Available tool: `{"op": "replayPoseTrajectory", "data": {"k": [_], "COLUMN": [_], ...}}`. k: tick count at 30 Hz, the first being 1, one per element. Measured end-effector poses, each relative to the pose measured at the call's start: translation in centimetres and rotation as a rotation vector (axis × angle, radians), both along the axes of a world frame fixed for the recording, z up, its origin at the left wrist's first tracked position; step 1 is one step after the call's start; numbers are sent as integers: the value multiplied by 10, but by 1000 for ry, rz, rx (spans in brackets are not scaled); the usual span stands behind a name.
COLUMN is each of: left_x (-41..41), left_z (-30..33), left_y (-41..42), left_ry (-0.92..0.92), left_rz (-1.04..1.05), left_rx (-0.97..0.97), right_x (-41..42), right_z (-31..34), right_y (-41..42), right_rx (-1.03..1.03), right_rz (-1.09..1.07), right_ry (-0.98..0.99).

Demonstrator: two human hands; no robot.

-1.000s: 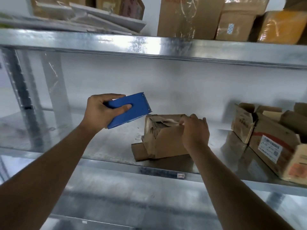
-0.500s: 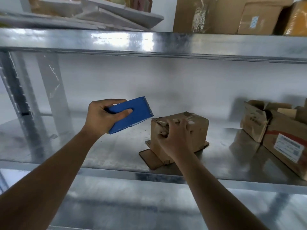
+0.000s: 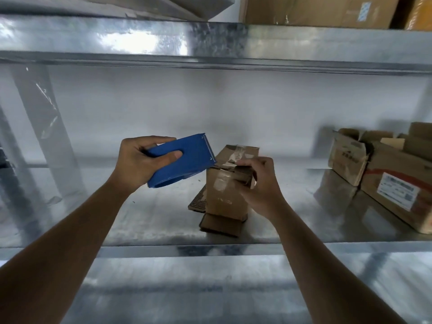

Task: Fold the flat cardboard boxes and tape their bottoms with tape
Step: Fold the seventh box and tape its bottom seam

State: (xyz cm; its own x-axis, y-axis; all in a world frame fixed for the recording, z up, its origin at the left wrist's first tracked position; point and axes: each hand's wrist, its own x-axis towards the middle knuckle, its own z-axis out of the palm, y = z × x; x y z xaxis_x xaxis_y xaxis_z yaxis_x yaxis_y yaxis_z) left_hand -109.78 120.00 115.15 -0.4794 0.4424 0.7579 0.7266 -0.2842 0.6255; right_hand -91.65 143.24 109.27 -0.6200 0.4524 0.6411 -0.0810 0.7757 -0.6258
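Cardboard box [image 3: 225,195] — taped, unlabelled — right hand [image 3: 261,183] holds it

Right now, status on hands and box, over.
Left hand grips blue tape dispenser, toothed edge at box top. Right hand holds small cardboard box, clear tape across it. Nothing in the way.

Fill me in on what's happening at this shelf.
A person is taping a small cardboard box that stands on a metal shelf. The left hand holds a blue tape dispenser, its toothed edge at the box's top corner. The right hand grips the box near its top. Clear tape already lies across the top face and down the front. More boxes sit to the right.
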Motion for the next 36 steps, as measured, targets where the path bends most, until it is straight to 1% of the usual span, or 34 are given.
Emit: {"op": "replayPoseTrajectory", "data": {"k": [2, 7, 9, 12, 15, 17, 23, 25, 27, 28, 29, 31, 32, 33, 34, 36], "left_x": [-1, 2, 4, 5, 4, 6, 14, 15, 18, 19, 21, 23, 23, 24, 26, 29], "left_z": [0, -1, -3, -4, -4, -3, -1, 0, 2, 4, 5, 7, 8, 8, 9, 11], "left_y": [1, 5, 6, 8, 9, 9, 7, 5, 5, 5, 4, 3, 2, 1, 0, -3], "left_ry": [-8, -10, -18, -27, -13, -7, -13, -9, -11, -17, -29, -60, -79, -105, -139, -195], "left_rz": [-7, -21, -29, -26, -21, -30, -64, -75, -87, -95, -106, -145, -171, -202, -234, -290], "left_rx": [1, 2, 1, 2, -4, -2, -19, -21, -15, -10, -4, 3, 11, 25, 39, 40], "right_x": [1, 9, 7, 1, -4, -3, 4, 6, 7, 8, 9, 10, 10, 10, 9, 11], "right_z": [-1, 7, 5, -1, -9, -9, 3, 6, 6, 8, 10, 16, 20, 25, 31, 43], "right_y": [7, 8, 7, 5, 8, 10, 18, 21, 20, 17, 14, 7, 5, 0, -7, -24], "right_rx": [-61, -28, 6, 113, 228, 254, 225, 212, 191, 200, 230, 290, 278, 222, 122, -150], "right_rz": [15, 71, 57, -46, -129, -128, -72, -46, -83, -124, -152, -104, -32, 61, 155, 326], "right_ry": [-37, -71, -98, -165, -85, -70, -124, -191, -274, -265, -186, 102, 201, 238, 226, 162]}}
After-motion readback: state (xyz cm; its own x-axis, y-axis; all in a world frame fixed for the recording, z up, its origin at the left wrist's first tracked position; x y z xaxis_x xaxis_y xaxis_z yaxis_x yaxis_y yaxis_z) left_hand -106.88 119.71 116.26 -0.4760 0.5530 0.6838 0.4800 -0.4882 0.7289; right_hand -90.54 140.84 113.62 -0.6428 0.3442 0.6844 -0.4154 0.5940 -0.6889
